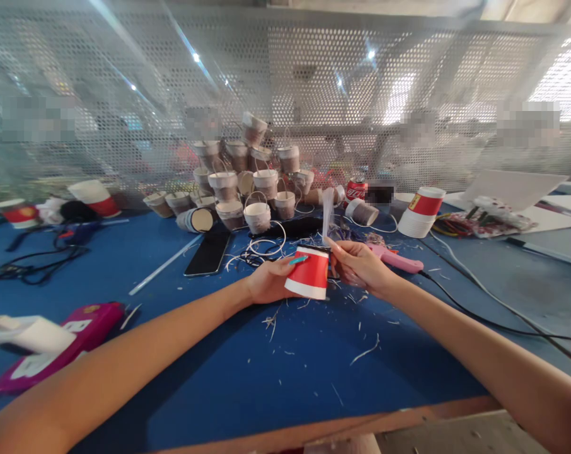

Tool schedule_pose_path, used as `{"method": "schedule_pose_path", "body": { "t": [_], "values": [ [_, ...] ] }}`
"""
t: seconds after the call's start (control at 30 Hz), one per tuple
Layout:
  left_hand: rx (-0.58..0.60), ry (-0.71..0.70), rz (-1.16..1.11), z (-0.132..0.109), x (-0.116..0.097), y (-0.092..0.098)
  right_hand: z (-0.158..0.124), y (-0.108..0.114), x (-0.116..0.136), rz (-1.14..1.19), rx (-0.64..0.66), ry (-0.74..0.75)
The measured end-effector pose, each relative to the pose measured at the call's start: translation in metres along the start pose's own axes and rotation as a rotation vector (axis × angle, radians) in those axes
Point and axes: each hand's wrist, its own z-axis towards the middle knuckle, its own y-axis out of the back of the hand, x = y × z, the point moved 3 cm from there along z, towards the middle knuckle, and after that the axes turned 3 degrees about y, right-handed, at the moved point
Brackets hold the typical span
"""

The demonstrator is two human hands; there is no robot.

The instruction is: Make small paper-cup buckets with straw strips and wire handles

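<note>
A red and white paper cup (312,275) is tilted over the blue table (285,372), its white edge facing down. My left hand (272,280) is closed around the cup's left side, with a turquoise nail showing on the thumb. At the cup's right side, my right hand (361,265) pinches a translucent white strip (328,214) that stands upward. A dark band runs along the cup's upper end. The fingertips of my right hand are partly hidden behind the cup.
Behind are stacked small buckets (265,184), a phone (208,253) and a cola can (355,190). A pink glue gun (399,258) and stacked cups (422,212) lie right. A magenta power strip (84,331) lies left. Fibre scraps litter the table.
</note>
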Motion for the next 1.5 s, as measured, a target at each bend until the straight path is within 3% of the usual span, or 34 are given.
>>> {"method": "schedule_pose_path", "body": {
  "t": [0.17,0.53,1.03,1.5],
  "values": [
    [0.029,0.054,-0.025,0.0,0.001,-0.001,0.001,0.0,-0.003,-0.014,-0.03,0.014],
    [-0.065,-0.054,0.12,0.001,0.002,-0.001,0.002,0.0,-0.007,-0.134,-0.046,0.044],
    [0.038,-0.023,0.097,0.003,0.001,-0.009,-0.002,-0.007,0.004,-0.202,-0.077,0.132],
    [0.053,-0.02,0.094,0.003,0.001,-0.009,-0.002,-0.008,0.005,-0.256,-0.127,0.164]
  ]
}}
